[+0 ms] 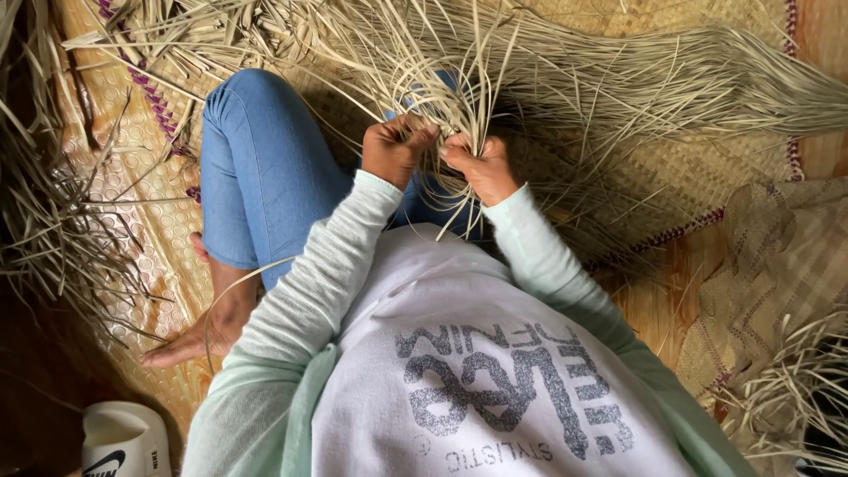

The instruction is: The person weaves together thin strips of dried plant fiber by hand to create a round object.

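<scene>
Hands meet at the centre of the view, two in number, both closed on dried palm-leaf strips. The left hand (395,148) is clenched into a fist around a few pale strips (459,97), knuckles up; the right hand (481,168) sits just beside it, nearly touching, fingers pinched on the same cluster. The strips fan upward and outward from the grip and cross one another; their count cannot be determined. Both forearms wear pale green sleeves (327,283) over a white printed shirt (477,380), which fills the lower centre and hides the lap. One bent knee in blue jeans (265,168) lies left of the hands, with one bare foot (208,327) resting below it on the mat. One long bundle of loose strips (707,84) extends from the hands to the right edge. A woven straw mat (150,203) with a purple border covers the floor beneath. One heap of darker dried leaves (44,212) lies at the left edge. One patterned woven piece (777,265) lies at the right, with more loose strips at its lower end. One white sandal (124,442) sits at the bottom left corner.
</scene>
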